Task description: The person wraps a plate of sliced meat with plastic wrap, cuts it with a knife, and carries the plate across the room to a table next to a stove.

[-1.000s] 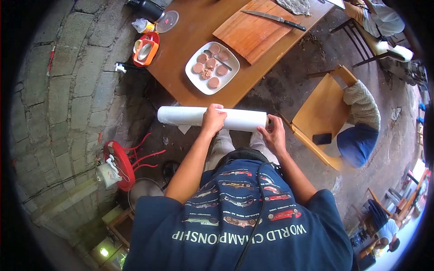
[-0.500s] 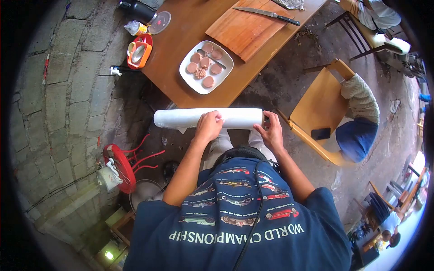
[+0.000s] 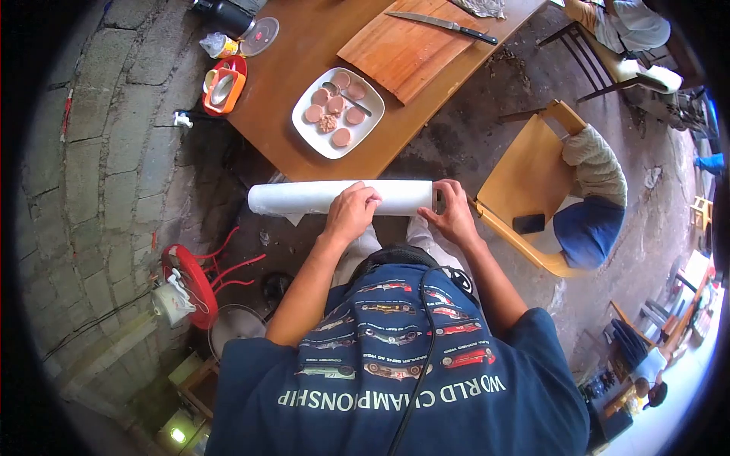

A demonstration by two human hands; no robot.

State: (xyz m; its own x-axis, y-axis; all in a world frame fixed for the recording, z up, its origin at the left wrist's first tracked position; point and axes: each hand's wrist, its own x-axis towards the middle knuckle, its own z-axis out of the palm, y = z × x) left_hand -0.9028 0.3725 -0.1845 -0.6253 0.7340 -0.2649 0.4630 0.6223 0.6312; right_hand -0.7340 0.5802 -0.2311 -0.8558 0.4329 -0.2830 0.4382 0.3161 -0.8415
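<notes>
The white roll (image 3: 334, 197) is held level in mid-air just off the near edge of the wooden table (image 3: 304, 53), with the left hand (image 3: 351, 213) wrapped over its middle and the right hand (image 3: 453, 211) closed on the end at 3 o'clock. The 9 o'clock end sticks out unsupported, so I'd guess it could dip or swing. It might then clip the plate of sliced meat (image 3: 338, 113) sitting at 12 o'clock by the table edge.
</notes>
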